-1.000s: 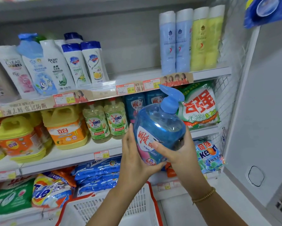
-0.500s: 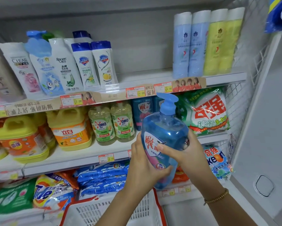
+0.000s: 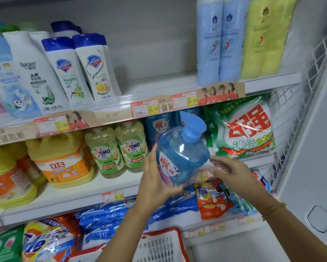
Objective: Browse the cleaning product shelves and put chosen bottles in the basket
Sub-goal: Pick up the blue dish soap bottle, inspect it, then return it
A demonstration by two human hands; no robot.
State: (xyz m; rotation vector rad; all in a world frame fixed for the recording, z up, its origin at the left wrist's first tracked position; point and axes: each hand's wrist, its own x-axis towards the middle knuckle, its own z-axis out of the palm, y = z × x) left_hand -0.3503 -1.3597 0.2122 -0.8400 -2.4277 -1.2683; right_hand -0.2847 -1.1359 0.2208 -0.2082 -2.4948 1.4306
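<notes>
The translucent blue pump bottle (image 3: 181, 156) w/ blue pump head is sitting tilted in mid-air, pump leaning right, in front of the middle shelf (image 3: 79, 195). Its white-and-red label is showing red Chinese characters, too blurred to read fully. The left hand (image 3: 155, 184) is cupping the bottle from below-left, palm against the label side, fingers curled under the base. The right hand (image 3: 232, 173) is reaching in from the bottle's right, fingers spread loosely; fingertips are at the bottle's lower right side, but blur is making contact hard to tell. A thin gold bracelet (image 3: 274, 208) is circling the right wrist.

Behind the bottle, dark teal bottles w/ the same red-character label are partly hidden. Right of the bottle, a green-and-white detergent bag (image 3: 242, 129) is showing big red characters. Left of the bottle, two pale green bottles (image 3: 119, 148) are reading "OMO"; further left, a yellow-orange jug (image 3: 64, 163) is reading "立白". Above the bottle, price tags (image 3: 145, 108) are reading "18.00". Below the bottle, an orange bag (image 3: 210, 199) is reading "Tide". The white plastic basket w/ red rim (image 3: 159, 244) is sitting below the bottle, cut off by the frame's bottom edge.
</notes>
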